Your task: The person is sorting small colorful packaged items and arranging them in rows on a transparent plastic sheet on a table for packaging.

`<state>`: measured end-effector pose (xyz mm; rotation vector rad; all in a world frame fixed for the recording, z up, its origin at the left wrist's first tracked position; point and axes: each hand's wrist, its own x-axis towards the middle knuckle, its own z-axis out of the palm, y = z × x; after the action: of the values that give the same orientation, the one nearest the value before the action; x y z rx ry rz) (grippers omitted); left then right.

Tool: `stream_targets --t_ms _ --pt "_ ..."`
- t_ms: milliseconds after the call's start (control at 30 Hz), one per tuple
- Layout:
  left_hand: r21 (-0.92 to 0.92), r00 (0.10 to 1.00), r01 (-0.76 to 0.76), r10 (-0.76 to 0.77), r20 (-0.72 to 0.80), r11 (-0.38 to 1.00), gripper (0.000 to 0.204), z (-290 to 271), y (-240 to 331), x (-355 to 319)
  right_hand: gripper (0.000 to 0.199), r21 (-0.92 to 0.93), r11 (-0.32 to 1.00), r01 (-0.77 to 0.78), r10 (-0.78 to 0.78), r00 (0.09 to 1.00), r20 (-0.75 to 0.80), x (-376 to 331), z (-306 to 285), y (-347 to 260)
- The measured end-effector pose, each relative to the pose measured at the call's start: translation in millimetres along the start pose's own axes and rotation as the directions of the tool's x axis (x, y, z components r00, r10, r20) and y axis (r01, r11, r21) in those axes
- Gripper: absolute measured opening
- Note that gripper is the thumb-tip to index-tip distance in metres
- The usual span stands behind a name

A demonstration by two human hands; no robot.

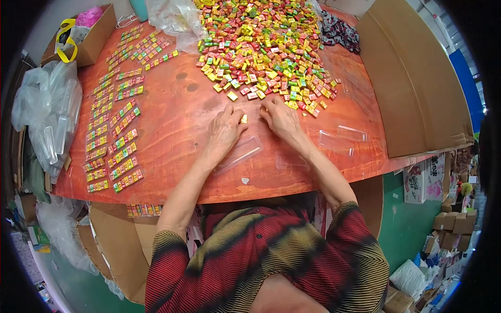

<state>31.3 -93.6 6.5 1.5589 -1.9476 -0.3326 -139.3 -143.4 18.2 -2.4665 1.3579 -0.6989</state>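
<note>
My left hand (225, 128) is closed, with a small yellow box (243, 119) pinched at its thumb and fingertips. Close beside it, my right hand (282, 120) has its fingers curled together at the near edge of the heap; what they hold is mostly hidden. The heap of little red, yellow and green boxes (261, 47) spreads over the far middle of the table. Between and below my wrists lies a clear plastic tray (242, 154), partly beside my left forearm. Another clear tray (292, 160) is faint near my right forearm.
Rows of filled packs (125, 166) line the left of the reddish table (172, 115). More clear trays (352, 133) lie at right. A tall cardboard panel (412, 83) borders the right side, plastic bags (49, 112) the left. An open carton (122, 245) stands below the front edge.
</note>
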Motion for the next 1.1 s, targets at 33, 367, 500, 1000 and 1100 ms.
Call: stream_targets --t_ms 33,367,500,1000,1100 --pt "0.004 1.000 -0.003 0.003 0.000 1.000 0.027 1.7 0.8 -0.7 0.017 0.042 0.999 -0.001 0.002 1.000 -0.015 4.5 -1.2 1.0" --pt "0.047 0.994 0.090 -0.086 -0.072 0.995 0.025 -2.4 -1.0 -2.1 0.016 -0.060 0.995 0.084 -0.095 0.972 -0.216 47.2 35.2 -20.3" --pt "0.005 0.995 0.100 -0.100 -0.003 0.995 0.030 -12.7 -6.7 -1.7 0.019 0.013 0.991 0.131 -0.130 0.989 -0.070 18.4 19.6 -13.3" --pt "0.114 0.996 -0.062 0.055 0.069 0.992 0.035 5.7 3.4 19.1 0.019 -0.107 0.994 0.028 -0.030 0.999 -0.017 -7.9 9.4 8.5" --pt "0.140 0.998 -0.057 0.056 0.012 0.989 0.032 10.5 4.9 15.2 0.018 -0.040 0.999 0.018 -0.016 0.999 0.031 -18.4 -4.1 5.1"
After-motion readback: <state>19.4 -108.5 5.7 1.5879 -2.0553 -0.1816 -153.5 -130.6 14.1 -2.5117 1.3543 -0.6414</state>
